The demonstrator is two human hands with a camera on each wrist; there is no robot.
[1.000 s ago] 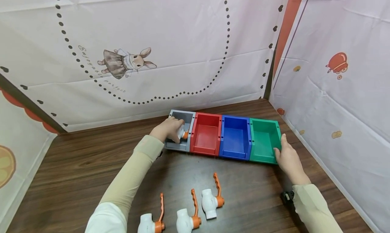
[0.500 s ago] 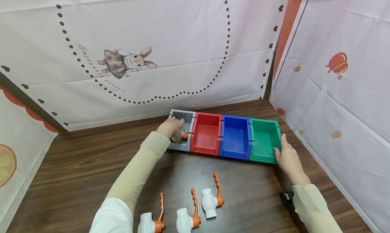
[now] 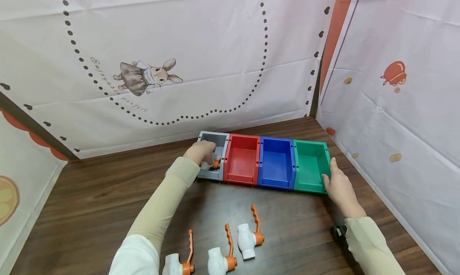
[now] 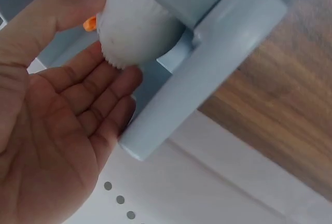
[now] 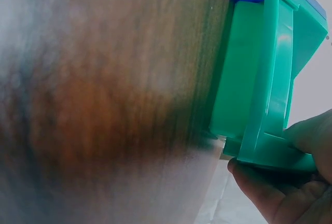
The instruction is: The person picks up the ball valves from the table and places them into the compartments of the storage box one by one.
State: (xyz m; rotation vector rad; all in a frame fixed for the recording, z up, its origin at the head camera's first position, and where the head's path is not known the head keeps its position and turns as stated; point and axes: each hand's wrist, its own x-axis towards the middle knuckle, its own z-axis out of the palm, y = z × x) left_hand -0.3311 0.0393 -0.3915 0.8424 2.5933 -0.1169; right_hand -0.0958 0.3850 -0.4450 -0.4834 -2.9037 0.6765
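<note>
In the head view my left hand reaches into the grey bin at the row's left end. There it holds a white ball valve with an orange handle, mostly covered by the hand. The left wrist view shows the thumb against the valve's white body and the other fingers extended along its far side, by the bin's front wall. My right hand grips the right side of the green bin. Its thumb lies over the rim and its fingers are outside, as the right wrist view shows.
Between them stand a red bin and a blue bin, joined in the row. Nearer on the wooden table lie three more white valves, one left, one middle, one right. Printed cloth hangs behind.
My left hand has shifted slightly right in the grey bin, and the valve in it sits lower, toward the bin's front. The right hand stays on the green bin. The head view has tilted slightly.
</note>
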